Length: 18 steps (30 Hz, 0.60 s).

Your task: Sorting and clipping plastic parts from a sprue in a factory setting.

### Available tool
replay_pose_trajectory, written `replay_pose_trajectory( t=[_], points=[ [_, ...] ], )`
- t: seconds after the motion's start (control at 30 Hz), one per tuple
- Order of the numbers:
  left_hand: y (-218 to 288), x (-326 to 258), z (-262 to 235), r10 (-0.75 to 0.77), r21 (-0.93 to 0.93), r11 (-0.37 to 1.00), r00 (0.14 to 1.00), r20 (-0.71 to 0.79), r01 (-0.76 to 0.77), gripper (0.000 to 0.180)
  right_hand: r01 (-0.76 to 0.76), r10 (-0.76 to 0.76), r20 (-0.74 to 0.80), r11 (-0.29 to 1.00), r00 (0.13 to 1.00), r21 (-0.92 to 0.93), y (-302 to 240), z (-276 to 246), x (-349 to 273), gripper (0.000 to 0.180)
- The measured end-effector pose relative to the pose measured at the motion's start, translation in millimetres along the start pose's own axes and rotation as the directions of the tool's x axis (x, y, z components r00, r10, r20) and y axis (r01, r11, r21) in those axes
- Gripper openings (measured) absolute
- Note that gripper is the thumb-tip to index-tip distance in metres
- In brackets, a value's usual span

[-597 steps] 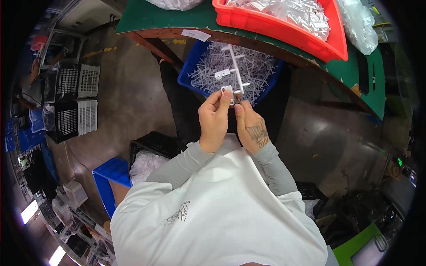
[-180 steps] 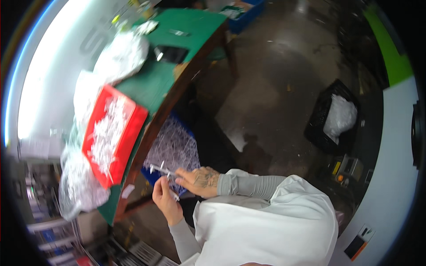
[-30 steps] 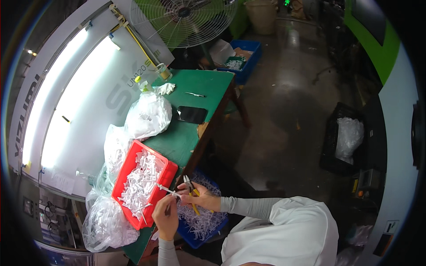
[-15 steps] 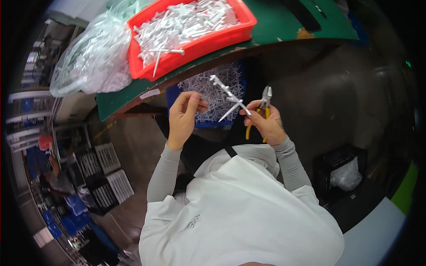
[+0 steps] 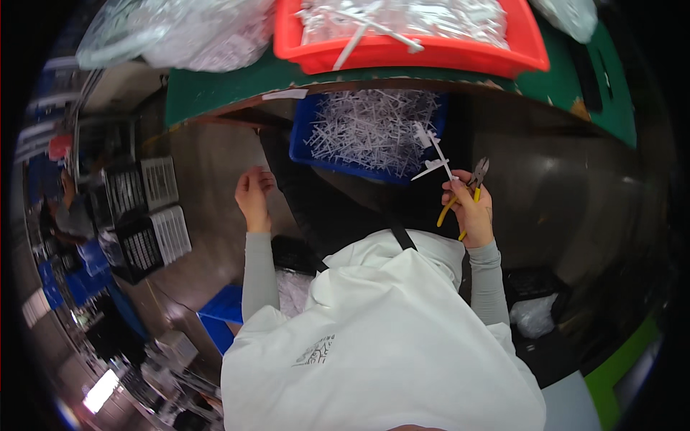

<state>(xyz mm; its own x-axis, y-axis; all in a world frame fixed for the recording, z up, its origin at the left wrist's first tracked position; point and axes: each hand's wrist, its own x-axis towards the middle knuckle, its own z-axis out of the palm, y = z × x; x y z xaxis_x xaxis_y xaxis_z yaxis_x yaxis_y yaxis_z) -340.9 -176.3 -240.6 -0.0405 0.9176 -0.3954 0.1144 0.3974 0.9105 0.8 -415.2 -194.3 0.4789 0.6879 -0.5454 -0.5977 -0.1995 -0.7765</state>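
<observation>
In my right hand (image 5: 472,210) are side-cutting pliers (image 5: 477,181) with yellow handles, jaws pointing up. The same hand pinches the lower end of a white plastic sprue (image 5: 438,152), a branched stick with small parts on it. That piece stands up in front of the blue bin (image 5: 343,171), which holds a heap of thin white sticks under the table. My left hand (image 5: 254,195) hangs apart, left of my legs, with fingers curled together. What it holds, if anything, is hidden.
A red tray (image 5: 402,60) full of white plastic pieces stands on the green table (image 5: 215,90). Clear plastic bags (image 5: 208,36) lie left of it. Crates (image 5: 159,183) stand at the left, and a black crate (image 5: 517,280) with a plastic bag is at the right. A blue box (image 5: 223,309) sits beside my left arm.
My left hand has moved left, away from the sprue. My right hand has shifted right with the pliers and the sprue. The view has turned, so the table sits higher.
</observation>
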Motion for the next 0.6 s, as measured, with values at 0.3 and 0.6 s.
replay_pose_trajectory(
  t=[0.3,0.6],
  points=[
    [-210,55,-77,-0.213,-0.004,0.953,0.663,-0.718,0.302,0.025,-0.149,0.122,-0.148,0.97,0.982,-0.192,2,45,25,0.023],
    [-209,100,4,-0.601,-0.514,0.714,0.041,-0.798,0.474,0.024,-0.518,0.415,-0.31,0.708,0.855,-0.48,2,107,51,0.015]
  ],
)
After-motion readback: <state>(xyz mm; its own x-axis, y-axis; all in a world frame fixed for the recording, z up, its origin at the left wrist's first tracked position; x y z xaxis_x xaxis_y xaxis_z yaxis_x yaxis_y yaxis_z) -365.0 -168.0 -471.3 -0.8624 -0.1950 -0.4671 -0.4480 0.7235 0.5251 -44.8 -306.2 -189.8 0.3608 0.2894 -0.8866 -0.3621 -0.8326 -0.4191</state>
